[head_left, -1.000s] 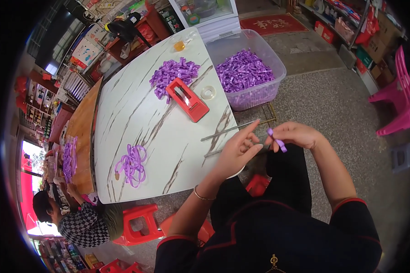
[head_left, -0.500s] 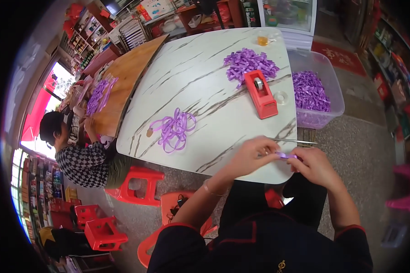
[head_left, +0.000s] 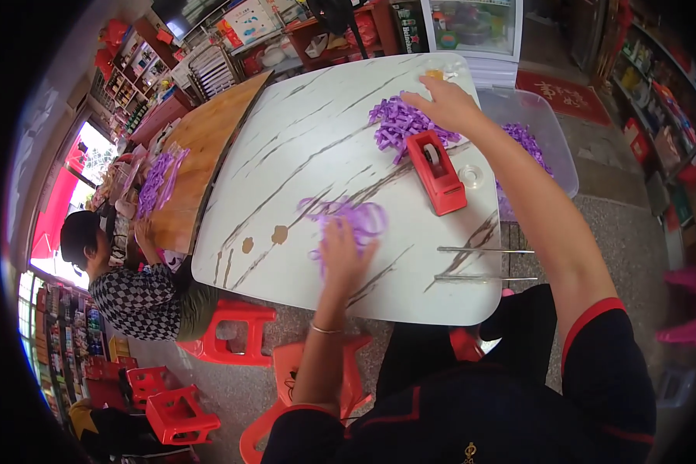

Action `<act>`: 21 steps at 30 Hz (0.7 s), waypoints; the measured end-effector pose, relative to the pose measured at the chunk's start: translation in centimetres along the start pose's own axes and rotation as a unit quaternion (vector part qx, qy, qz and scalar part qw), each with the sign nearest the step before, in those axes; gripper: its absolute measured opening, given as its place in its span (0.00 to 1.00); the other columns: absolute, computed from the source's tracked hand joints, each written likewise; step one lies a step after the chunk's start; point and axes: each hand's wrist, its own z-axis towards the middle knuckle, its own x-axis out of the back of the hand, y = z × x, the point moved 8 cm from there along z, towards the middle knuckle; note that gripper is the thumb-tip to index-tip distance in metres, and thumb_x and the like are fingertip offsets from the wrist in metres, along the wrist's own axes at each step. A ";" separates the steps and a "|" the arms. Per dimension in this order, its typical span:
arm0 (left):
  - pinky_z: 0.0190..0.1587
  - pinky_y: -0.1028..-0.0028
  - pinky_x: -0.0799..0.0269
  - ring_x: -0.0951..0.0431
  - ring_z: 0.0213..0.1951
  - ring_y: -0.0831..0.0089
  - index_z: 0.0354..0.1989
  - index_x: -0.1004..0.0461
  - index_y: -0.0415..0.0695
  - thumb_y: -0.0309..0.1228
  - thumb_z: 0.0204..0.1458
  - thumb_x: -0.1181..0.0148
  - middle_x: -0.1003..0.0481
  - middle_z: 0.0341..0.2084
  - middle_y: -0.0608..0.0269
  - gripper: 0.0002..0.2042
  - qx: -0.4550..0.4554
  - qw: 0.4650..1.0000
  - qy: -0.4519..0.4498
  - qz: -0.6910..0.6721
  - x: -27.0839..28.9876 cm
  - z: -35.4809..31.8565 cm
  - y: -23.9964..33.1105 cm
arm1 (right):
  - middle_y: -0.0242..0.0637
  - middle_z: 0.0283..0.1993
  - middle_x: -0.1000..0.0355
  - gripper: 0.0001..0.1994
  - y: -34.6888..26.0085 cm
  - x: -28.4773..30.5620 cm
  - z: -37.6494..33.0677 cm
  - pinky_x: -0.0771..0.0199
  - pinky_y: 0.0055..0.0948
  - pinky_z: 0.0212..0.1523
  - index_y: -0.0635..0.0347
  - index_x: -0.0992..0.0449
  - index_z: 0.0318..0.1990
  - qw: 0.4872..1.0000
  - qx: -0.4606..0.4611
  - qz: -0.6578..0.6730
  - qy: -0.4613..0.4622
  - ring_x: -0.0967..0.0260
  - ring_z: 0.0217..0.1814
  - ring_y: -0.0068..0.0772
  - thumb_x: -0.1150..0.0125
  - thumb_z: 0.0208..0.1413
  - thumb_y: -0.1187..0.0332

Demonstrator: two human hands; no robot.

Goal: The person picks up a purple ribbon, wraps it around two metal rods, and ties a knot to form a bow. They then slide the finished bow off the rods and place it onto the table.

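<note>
My left hand [head_left: 343, 254], smeared by motion, is over a loose tangle of purple ribbon [head_left: 370, 220] on the marble-patterned table [head_left: 286, 139]. Its thumb is spread, but whether the fingers grip any ribbon is unclear. Stretched far forward, my right hand [head_left: 450, 107] is above the right side of a heap of short purple ribbon pieces [head_left: 398, 127]. Its thumb and fingers are apart and nothing shows in them. A red tape dispenser [head_left: 445, 189] stands just nearer than the heap. Two thin metal rods [head_left: 483, 278] jut over the right table edge.
A clear plastic tub [head_left: 568, 155] with purple pieces stands right of the table, partly behind my right arm. A clear tape roll [head_left: 470, 176] lies beside the dispenser, and a cup [head_left: 435, 74] stands far back. Left, a person [head_left: 135, 290] sits at a wooden table [head_left: 197, 147].
My hands have parted from the purple piece they held near the rods. The left has gone left to the tangle, which has shifted right; the right has reached forward to the heap.
</note>
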 end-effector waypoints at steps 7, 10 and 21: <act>0.59 0.52 0.58 0.52 0.61 0.47 0.60 0.52 0.33 0.44 0.46 0.44 0.50 0.58 0.39 0.38 -0.110 0.989 0.052 -0.089 1.3 -2.7 6.2 | 0.41 0.34 0.28 0.14 -5.1 -4.1 -7.9 0.32 0.33 0.40 0.59 0.26 0.38 0.955 0.116 0.207 -0.179 0.30 0.38 0.39 0.48 0.51 0.60; 0.56 0.58 0.50 0.43 0.55 0.48 0.56 0.46 0.33 0.36 0.42 0.39 0.41 0.52 0.42 0.34 -0.137 0.977 0.125 -0.105 4.8 -3.1 6.8 | 0.43 0.32 0.28 0.13 -4.1 -6.0 -11.7 0.31 0.37 0.37 0.58 0.25 0.33 0.961 0.080 0.150 -0.216 0.30 0.36 0.43 0.48 0.50 0.59; 0.51 0.59 0.44 0.36 0.47 0.50 0.52 0.41 0.35 0.35 0.27 0.28 0.37 0.45 0.44 0.40 -0.116 0.967 0.183 -0.135 6.5 -4.4 5.8 | 0.39 0.24 0.29 0.12 -3.5 -5.9 -13.6 0.31 0.31 0.29 0.62 0.29 0.25 0.967 -0.031 0.203 -0.152 0.30 0.28 0.34 0.45 0.49 0.61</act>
